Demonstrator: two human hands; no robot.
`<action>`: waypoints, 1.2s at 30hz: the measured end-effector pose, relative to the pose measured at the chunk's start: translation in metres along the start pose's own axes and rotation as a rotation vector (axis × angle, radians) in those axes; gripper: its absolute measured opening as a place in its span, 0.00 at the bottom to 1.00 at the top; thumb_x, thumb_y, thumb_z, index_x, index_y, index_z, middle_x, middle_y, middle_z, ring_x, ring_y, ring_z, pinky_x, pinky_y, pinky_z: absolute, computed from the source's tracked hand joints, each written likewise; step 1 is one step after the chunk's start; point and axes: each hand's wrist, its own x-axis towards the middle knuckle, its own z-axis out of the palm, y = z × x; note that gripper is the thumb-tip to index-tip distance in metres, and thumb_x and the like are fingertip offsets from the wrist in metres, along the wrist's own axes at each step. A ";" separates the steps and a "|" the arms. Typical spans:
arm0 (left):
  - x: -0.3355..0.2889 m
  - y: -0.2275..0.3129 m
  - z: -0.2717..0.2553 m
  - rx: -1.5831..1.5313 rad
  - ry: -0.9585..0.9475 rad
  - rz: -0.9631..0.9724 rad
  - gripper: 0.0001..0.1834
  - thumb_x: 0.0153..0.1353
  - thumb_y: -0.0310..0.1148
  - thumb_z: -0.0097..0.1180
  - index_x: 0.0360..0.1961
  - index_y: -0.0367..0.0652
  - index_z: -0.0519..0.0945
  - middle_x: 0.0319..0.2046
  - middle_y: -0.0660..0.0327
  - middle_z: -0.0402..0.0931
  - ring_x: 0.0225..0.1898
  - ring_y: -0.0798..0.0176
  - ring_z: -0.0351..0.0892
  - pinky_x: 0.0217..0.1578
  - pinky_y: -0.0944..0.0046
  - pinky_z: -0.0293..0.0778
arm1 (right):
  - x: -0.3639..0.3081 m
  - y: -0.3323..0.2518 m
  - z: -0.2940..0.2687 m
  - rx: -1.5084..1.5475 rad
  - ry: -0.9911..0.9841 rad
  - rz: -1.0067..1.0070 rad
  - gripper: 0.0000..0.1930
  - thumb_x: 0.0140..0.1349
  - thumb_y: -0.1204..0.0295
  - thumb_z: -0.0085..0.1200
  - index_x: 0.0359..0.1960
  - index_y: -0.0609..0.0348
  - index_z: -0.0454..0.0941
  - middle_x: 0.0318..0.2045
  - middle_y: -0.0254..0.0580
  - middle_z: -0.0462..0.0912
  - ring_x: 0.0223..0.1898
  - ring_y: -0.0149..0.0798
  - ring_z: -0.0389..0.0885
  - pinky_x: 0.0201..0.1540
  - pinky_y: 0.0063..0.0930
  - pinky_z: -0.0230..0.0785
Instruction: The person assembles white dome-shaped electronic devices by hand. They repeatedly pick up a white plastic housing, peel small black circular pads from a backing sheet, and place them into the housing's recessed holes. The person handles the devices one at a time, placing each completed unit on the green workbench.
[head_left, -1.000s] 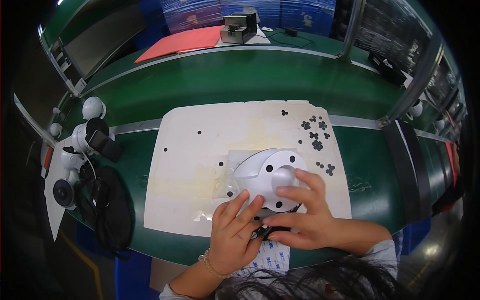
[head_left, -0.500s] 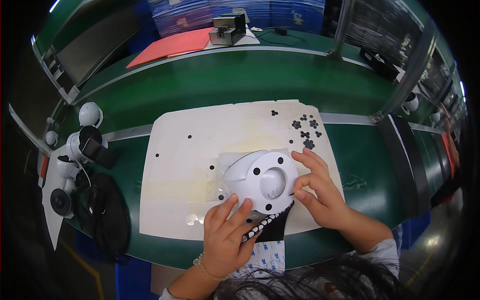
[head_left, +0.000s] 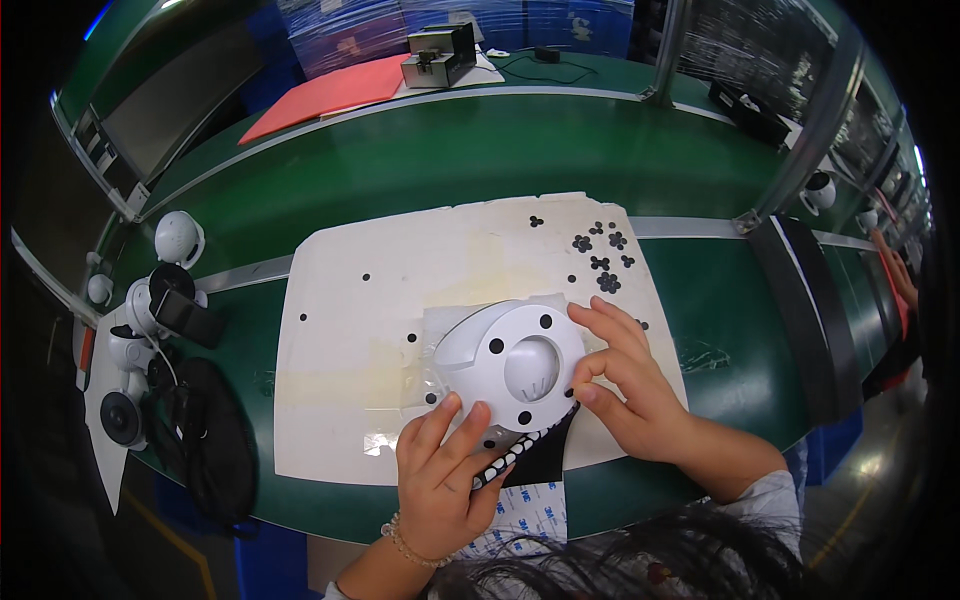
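A white plastic housing (head_left: 468, 352) with a round recess lies on a translucent bag, three black round pads stuck on its pale face. My right hand (head_left: 632, 392) is at the face's right edge, thumb and index finger closed at a small black round pad (head_left: 570, 393). My left hand (head_left: 442, 478) rests two fingertips on the housing's lower left edge. Its thumb side grips a black strip with white round holes (head_left: 512, 456), which runs up to the right under the housing.
Loose black pads (head_left: 608, 282) lie in clusters at the top right of the cream board (head_left: 335, 400). White cameras (head_left: 178, 238) and a black cable (head_left: 190, 410) sit on the left. A long black foam block (head_left: 800, 300) stands on the right. Backing paper (head_left: 525, 520) hangs at the near edge.
The view has shifted slightly, so the scene sits a little further left. My right fingertips have settled at the housing's right edge, where the black pad shows more clearly. The left hand keeps its hold.
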 end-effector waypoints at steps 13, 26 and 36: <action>0.001 0.001 0.000 0.006 0.010 0.016 0.09 0.40 0.26 0.60 0.26 0.39 0.78 0.53 0.58 0.67 0.57 0.53 0.60 0.46 0.53 0.59 | -0.016 0.002 0.002 -0.450 0.162 -0.284 0.12 0.49 0.70 0.56 0.36 0.53 0.73 0.53 0.46 0.65 0.56 0.51 0.58 0.56 0.44 0.45; 0.003 -0.005 -0.011 -0.347 -0.079 -0.019 0.11 0.42 0.23 0.60 0.30 0.38 0.75 0.55 0.52 0.63 0.59 0.45 0.55 0.56 0.51 0.53 | 0.012 0.024 0.008 1.016 0.054 0.472 0.15 0.54 0.70 0.54 0.42 0.63 0.69 0.33 0.34 0.76 0.34 0.26 0.73 0.38 0.20 0.65; 0.002 -0.046 -0.020 -0.660 -0.331 -0.443 0.16 0.55 0.35 0.54 0.43 0.39 0.71 0.27 0.56 0.72 0.28 0.65 0.71 0.31 0.68 0.67 | 0.109 0.197 -0.051 -0.921 0.458 -0.093 0.11 0.53 0.75 0.44 0.37 0.64 0.75 0.33 0.46 0.77 0.33 0.47 0.74 0.41 0.35 0.66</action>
